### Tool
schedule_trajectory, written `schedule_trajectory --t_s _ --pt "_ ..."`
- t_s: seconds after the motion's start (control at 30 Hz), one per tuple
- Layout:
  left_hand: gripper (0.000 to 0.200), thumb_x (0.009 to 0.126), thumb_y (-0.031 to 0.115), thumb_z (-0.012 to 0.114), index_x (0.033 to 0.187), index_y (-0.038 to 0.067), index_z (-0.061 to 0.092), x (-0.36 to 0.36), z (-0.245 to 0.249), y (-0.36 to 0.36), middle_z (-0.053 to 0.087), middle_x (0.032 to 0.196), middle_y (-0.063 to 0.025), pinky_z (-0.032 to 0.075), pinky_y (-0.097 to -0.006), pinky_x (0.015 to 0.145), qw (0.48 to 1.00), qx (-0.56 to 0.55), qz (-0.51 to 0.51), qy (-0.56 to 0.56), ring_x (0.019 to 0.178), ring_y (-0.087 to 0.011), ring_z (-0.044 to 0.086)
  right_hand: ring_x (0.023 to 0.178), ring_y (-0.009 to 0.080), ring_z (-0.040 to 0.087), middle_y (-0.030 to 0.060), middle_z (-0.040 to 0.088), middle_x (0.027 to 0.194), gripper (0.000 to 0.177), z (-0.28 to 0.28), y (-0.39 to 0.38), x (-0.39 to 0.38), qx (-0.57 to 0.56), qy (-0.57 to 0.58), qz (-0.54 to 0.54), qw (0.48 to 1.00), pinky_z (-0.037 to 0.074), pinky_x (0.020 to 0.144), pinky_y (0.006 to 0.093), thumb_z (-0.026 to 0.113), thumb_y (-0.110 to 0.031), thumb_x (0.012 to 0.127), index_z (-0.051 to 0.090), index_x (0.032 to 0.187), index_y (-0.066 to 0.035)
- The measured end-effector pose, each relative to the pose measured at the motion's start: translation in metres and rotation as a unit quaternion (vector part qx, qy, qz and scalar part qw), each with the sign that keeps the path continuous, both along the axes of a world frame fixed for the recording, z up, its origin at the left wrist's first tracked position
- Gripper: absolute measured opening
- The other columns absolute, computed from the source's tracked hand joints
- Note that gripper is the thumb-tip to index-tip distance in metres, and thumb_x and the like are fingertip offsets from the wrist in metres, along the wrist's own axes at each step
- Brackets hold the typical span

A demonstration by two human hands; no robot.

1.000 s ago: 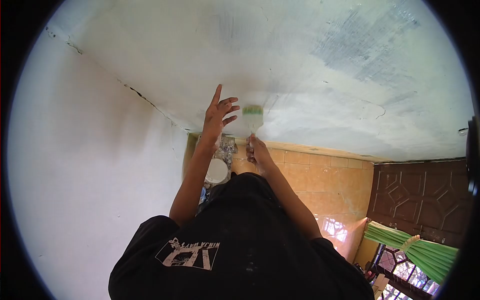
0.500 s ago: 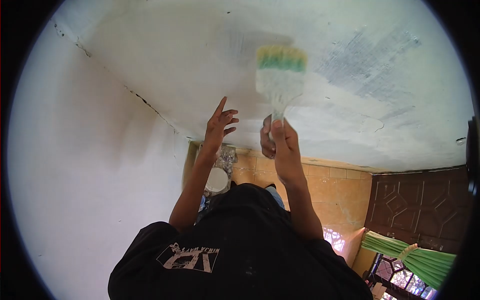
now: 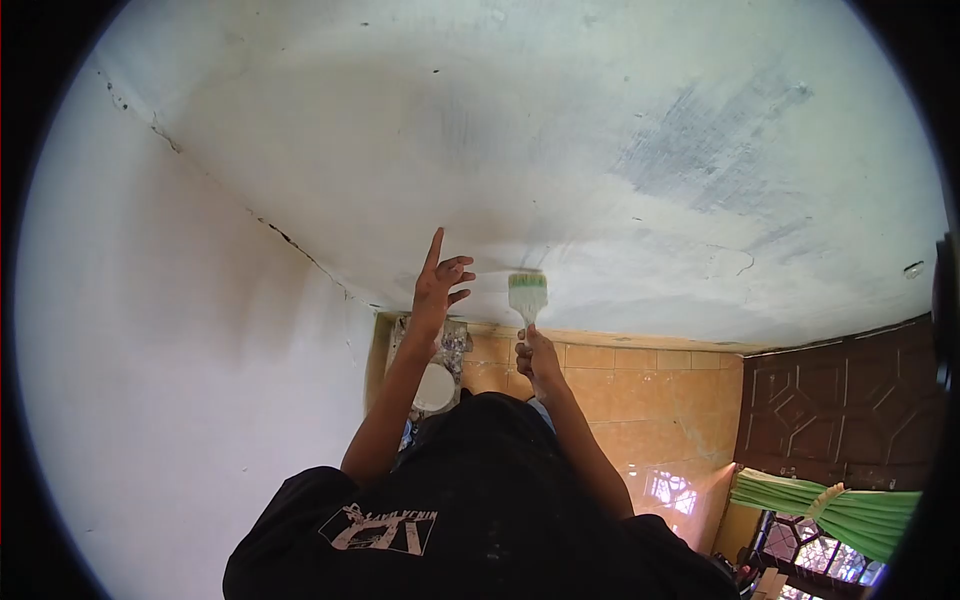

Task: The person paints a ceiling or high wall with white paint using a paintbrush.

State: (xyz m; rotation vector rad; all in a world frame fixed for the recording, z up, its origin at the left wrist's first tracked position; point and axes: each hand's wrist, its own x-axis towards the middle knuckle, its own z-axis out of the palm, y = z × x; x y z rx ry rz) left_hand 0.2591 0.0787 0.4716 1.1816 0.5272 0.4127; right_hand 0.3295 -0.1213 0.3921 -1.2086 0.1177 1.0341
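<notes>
My right hand (image 3: 538,362) is closed on the handle of a paintbrush (image 3: 527,292) with a green band and white bristles. The bristles rest low on the pale painted wall (image 3: 600,150), near where it meets the floor. My left hand (image 3: 437,290) is beside it on the left, fingers apart and index finger stretched out against the wall, holding nothing. My black shirt (image 3: 470,500) fills the bottom of the view.
A white round bucket (image 3: 435,388) stands on the orange tiled floor (image 3: 650,400) below my left forearm. A cracked corner (image 3: 280,235) joins a second white wall on the left. A dark carved wooden door (image 3: 840,400) and a tied green curtain (image 3: 840,505) are at the right.
The brush was swept up the wall towards the camera half a second ago and has now come back down low on the wall. My left hand has stayed in place.
</notes>
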Motion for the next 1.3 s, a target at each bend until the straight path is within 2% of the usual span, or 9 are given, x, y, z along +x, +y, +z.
schedule_trajectory --t_s 0.1,0.33,0.47,0.6,0.7,0.97,1.07,1.17,1.3 --pt "0.068 0.095 0.025 0.052 0.154 0.024 0.017 0.004 -0.006 -0.006 0.059 0.115 -0.0036 0.047 -0.0317 0.086 1.000 -0.002 -0.009 0.006 0.097 -0.0132 0.058 0.047 0.0018 0.026 -0.0092 0.032 0.062 0.032 0.001 -0.007 0.010 0.009 0.033 -0.045 0.998 0.022 0.045 0.0193 0.046 -0.043 0.100 0.048 0.097 -0.012" --pt "0.068 0.097 0.026 0.052 0.154 0.022 0.016 0.010 -0.005 -0.018 0.059 0.116 -0.0050 0.047 -0.0321 0.086 0.998 -0.037 -0.028 0.042 0.099 -0.0140 0.057 0.050 -0.0001 0.020 -0.0095 0.027 0.064 0.029 0.137 -0.024 0.017 0.109 -0.016 -0.039 0.993 0.019 0.044 0.0170 0.045 -0.039 0.101 0.048 0.098 -0.010" --pt "0.068 0.097 0.030 0.053 0.153 0.022 0.017 0.015 0.002 -0.027 0.059 0.116 -0.0055 0.046 -0.0323 0.087 0.997 -0.032 -0.035 0.057 0.099 -0.0141 0.057 0.053 0.0005 0.021 -0.0073 0.027 0.068 0.033 0.180 -0.032 0.014 0.138 -0.076 -0.059 0.986 0.017 0.043 0.0175 0.041 -0.040 0.103 0.047 0.095 -0.008" --pt "0.067 0.096 0.031 0.054 0.153 0.021 0.019 0.019 -0.010 -0.034 0.059 0.116 -0.0057 0.046 -0.0328 0.088 0.998 -0.008 -0.050 0.034 0.099 -0.0141 0.057 0.053 0.0008 0.020 -0.0075 0.026 0.066 0.036 0.175 -0.032 0.029 0.112 -0.157 -0.037 0.981 0.017 0.044 0.0185 0.037 -0.041 0.104 0.047 0.090 -0.009" --pt "0.067 0.096 0.032 0.055 0.153 0.021 0.021 0.020 -0.002 -0.043 0.059 0.116 -0.0057 0.046 -0.0330 0.087 0.997 -0.024 -0.054 0.043 0.099 -0.0141 0.058 0.052 0.0016 0.019 -0.0078 0.025 0.063 0.037 0.124 -0.026 0.040 0.084 -0.229 -0.004 0.970 0.017 0.044 0.0192 0.036 -0.042 0.103 0.047 0.089 -0.010" --pt "0.066 0.096 0.032 0.056 0.152 0.020 0.023 0.014 -0.024 -0.056 0.060 0.116 -0.0056 0.048 -0.0302 0.082 0.996 -0.017 -0.068 0.051 0.100 -0.0147 0.058 0.048 0.0015 0.025 -0.0089 0.031 0.061 0.037 -0.003 -0.042 0.029 -0.007 -0.059 -0.024 0.998 0.020 0.043 0.0190 0.040 -0.047 0.101 0.048 0.088 -0.013" --pt "0.066 0.096 0.033 0.056 0.152 0.020 0.023 0.016 -0.024 -0.059 0.060 0.116 -0.0055 0.048 -0.0295 0.081 0.994 -0.015 -0.073 0.080 0.100 -0.0147 0.058 0.048 0.0013 0.026 -0.0086 0.033 0.062 0.034 -0.020 -0.049 0.026 -0.049 -0.001 -0.042 0.998 0.021 0.043 0.0183 0.042 -0.045 0.101 0.049 0.092 -0.013" --pt "0.066 0.096 0.034 0.056 0.151 0.020 0.024 0.018 -0.022 -0.064 0.060 0.116 -0.0054 0.048 -0.0291 0.080 0.995 -0.022 -0.077 0.066 0.100 -0.0146 0.058 0.049 0.0010 0.026 -0.0084 0.032 0.062 0.033 0.004 -0.050 0.036 -0.036 -0.055 -0.035 0.997 0.020 0.043 0.0180 0.043 -0.043 0.101 0.049 0.094 -0.012" --pt "0.066 0.095 0.036 0.057 0.151 0.020 0.025 0.025 -0.020 -0.068 0.059 0.117 -0.0054 0.047 -0.0308 0.083 0.993 -0.014 -0.088 0.072 0.101 -0.0147 0.057 0.050 0.0010 0.023 -0.0083 0.029 0.062 0.034 0.103 -0.054 0.044 0.033 -0.093 -0.017 0.995 0.018 0.044 0.0183 0.042 -0.042 0.102 0.050 0.093 -0.010"
